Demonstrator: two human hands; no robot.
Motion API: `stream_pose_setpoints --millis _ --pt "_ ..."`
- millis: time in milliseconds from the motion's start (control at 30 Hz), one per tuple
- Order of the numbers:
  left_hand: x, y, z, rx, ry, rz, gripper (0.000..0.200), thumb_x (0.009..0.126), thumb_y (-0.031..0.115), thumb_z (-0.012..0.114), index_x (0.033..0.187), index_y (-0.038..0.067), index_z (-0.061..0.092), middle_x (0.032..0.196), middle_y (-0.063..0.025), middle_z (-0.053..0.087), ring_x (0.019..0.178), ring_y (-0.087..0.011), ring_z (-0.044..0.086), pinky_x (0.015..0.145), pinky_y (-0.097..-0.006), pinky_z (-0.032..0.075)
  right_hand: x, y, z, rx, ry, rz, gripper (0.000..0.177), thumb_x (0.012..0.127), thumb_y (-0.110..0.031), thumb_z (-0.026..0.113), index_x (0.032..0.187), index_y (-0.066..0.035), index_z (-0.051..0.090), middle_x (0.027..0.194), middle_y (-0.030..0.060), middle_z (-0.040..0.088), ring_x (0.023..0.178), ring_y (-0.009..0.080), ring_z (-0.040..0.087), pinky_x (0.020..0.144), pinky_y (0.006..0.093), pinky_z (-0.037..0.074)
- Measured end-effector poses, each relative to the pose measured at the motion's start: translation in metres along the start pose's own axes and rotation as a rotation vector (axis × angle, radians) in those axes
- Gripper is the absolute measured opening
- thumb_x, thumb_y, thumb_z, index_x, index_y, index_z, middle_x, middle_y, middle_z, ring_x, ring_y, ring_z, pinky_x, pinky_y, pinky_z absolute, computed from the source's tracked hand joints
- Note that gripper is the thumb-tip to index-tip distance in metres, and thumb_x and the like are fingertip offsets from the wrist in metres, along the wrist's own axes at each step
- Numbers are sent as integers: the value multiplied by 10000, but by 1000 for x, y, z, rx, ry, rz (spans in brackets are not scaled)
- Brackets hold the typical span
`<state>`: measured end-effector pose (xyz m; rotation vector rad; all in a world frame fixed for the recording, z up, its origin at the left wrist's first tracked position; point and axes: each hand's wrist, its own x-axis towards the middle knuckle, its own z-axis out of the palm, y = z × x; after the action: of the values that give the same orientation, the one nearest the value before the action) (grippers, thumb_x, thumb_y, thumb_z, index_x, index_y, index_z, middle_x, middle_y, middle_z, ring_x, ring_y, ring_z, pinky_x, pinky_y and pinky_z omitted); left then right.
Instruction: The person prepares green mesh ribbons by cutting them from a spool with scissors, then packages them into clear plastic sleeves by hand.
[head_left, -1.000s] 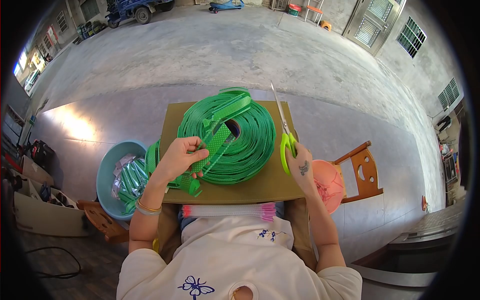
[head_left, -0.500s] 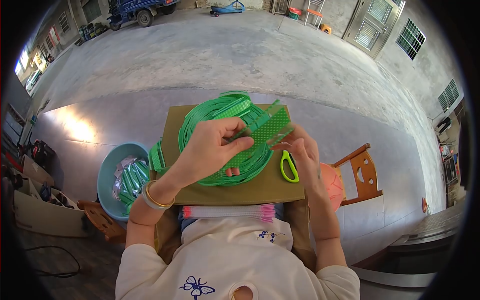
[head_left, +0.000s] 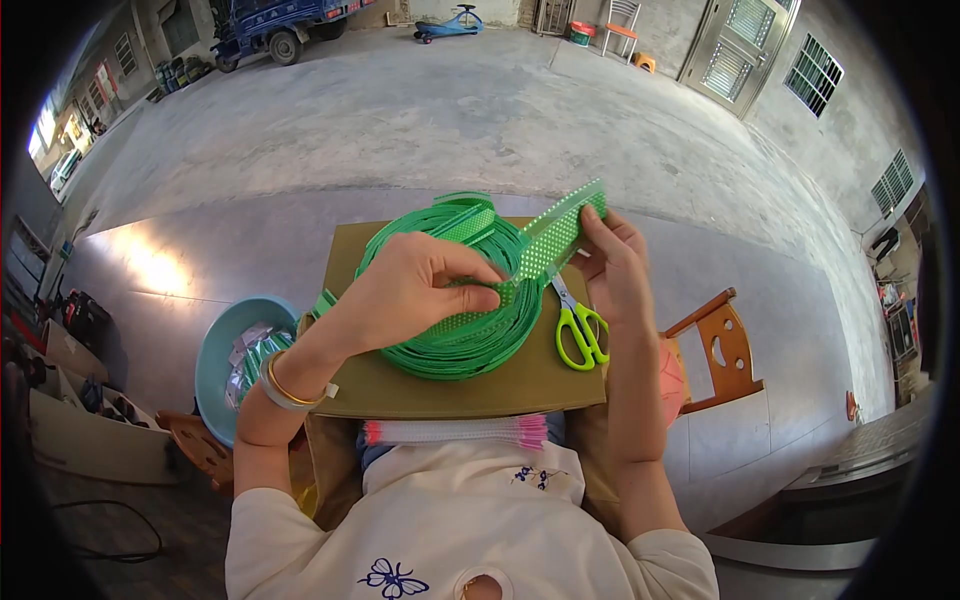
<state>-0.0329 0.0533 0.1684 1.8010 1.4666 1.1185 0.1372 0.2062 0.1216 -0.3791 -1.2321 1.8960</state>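
blue basin [head_left: 210, 345] — green pieces [head_left: 258, 352] | left hand [head_left: 420, 285], right hand [head_left: 615, 265] grip dotted ribbon [head_left: 560, 235]

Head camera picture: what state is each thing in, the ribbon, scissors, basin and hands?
Green dotted ribbon strip: stretched between both hands.
Big green ribbon coil: lying flat on the brown cardboard board.
Green-handled metal scissors: shut, lying on the board.
Round blue plastic basin: holding green pieces.
Left hand: pinching the strip.
Right hand: pinching its other end.
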Motion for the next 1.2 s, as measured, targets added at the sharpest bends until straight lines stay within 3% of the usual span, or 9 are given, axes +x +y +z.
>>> stream_pose_setpoints --millis 133,233,333,433,567,633,900,1033,1200 --pt "10 9 -3 -30 104 242 213 706 -38 684 907 30 683 1044 -129 641 1049 -204 563 915 -308 421 0 34 18 165 -170 376 171 895 -197 540 970 -49 582 882 19 609 820 126 595 674 281 498" --pt "20 11 -7 -117 14 92 198 720 9 692 915 40 688 1011 -114 656 1018 -210 585 964 -335 384 -14 50 45 317 -262 429 226 903 -228 529 1064 -69 533 994 30 576 901 130 568 735 319 489" --pt "26 15 -11 -13 8 -100 170 733 73 700 903 66 700 927 -92 679 1005 -205 598 1007 -374 335 -16 78 49 227 -410 313 454 889 -344 531 1228 -62 421 1234 62 472 1102 161 491 892 373 439" --pt "25 17 -14 -47 72 -87 188 747 69 691 924 8 677 789 -134 680 867 -144 619 752 -261 476 -13 79 52 343 -263 80 572 856 -376 575 1295 -77 363 1272 73 434 1158 166 450 948 366 401" --pt "29 11 -18 -7 44 121 172 765 97 685 906 -2 680 788 -120 679 837 -144 601 763 -281 442 -13 64 57 444 -551 -185 576 856 -336 589 1312 -78 348 1271 77 425 1186 186 424 970 362 385" --pt "32 21 -21 -16 -15 43 146 775 121 682 866 7 693 829 -127 681 1048 -218 583 950 -361 376 -14 66 74 249 -522 -415 525 868 -318 578 1285 -69 377 1233 81 457 1153 201 459 946 368 410" --pt "18 4 -37 -465 -55 -211 395 769 217 710 1084 8 598 842 -95 677 909 -122 587 783 -239 447 -9 36 77 544 -426 -114 208 963 -193 375 1023 -22 478 927 150 590 983 256 572 880 366 463" --pt "-9 -49 -48 -70 -330 -102 361 786 186 688 1072 -12 592 878 -82 674 786 -63 577 749 -251 463 4 -6 47 642 -257 -336 233 967 -171 337 1034 1 479 1014 181 589 1036 337 548 971 469 407" --pt "-29 -41 -55 -293 -302 -359 233 797 145 676 934 -35 623 816 -69 655 783 -80 600 766 -227 456 14 -34 8 579 -59 -284 261 968 -164 313 1103 17 446 1191 203 508 1161 351 453 1025 468 361"
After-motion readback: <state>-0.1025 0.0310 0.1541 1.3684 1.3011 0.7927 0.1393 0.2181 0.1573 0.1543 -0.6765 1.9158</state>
